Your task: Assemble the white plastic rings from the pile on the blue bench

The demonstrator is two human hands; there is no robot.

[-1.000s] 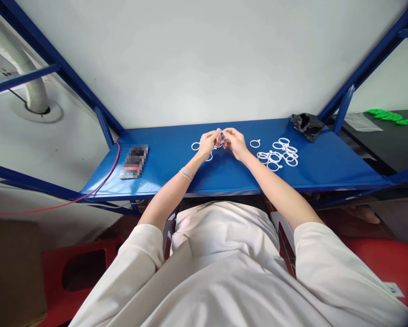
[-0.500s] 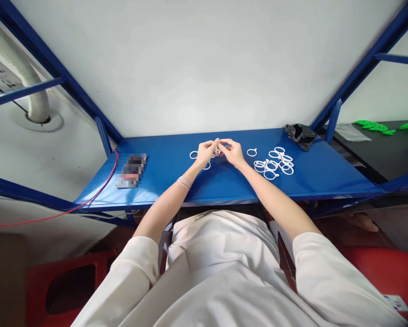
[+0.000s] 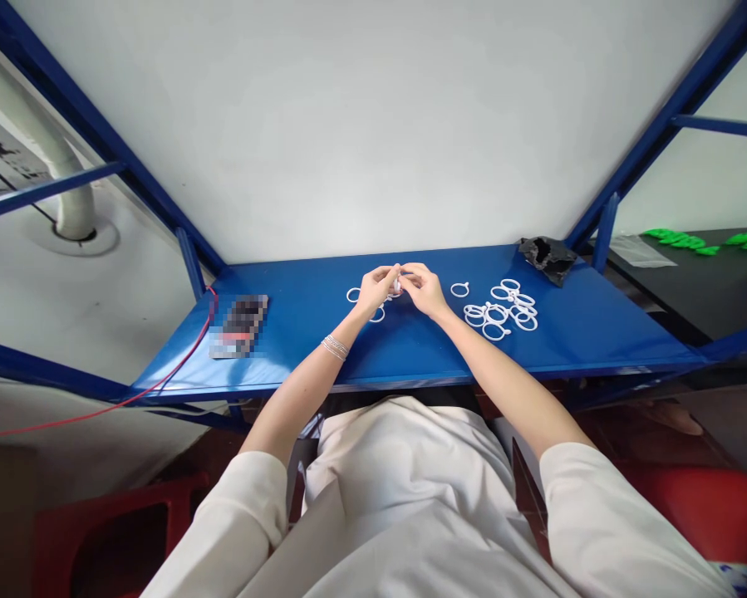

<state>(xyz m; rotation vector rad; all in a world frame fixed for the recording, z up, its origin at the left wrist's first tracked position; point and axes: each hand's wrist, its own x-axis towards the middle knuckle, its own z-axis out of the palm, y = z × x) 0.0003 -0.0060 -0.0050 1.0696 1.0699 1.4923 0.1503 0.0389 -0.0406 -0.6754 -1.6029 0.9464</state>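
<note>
Over the middle of the blue desk (image 3: 410,349), the left hand (image 3: 373,291) and right hand (image 3: 424,291) meet fingertip to fingertip, both pinched on a small white ring (image 3: 397,286) raised for close handling, with a loose pile of rings (image 3: 501,306) within the right's reach.

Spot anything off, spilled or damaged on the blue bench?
Nothing stands out. Both hands, left hand and right hand, pinch a small white ring; loose white rings lie in a heap right of them, a crumpled black bag beyond.
</note>
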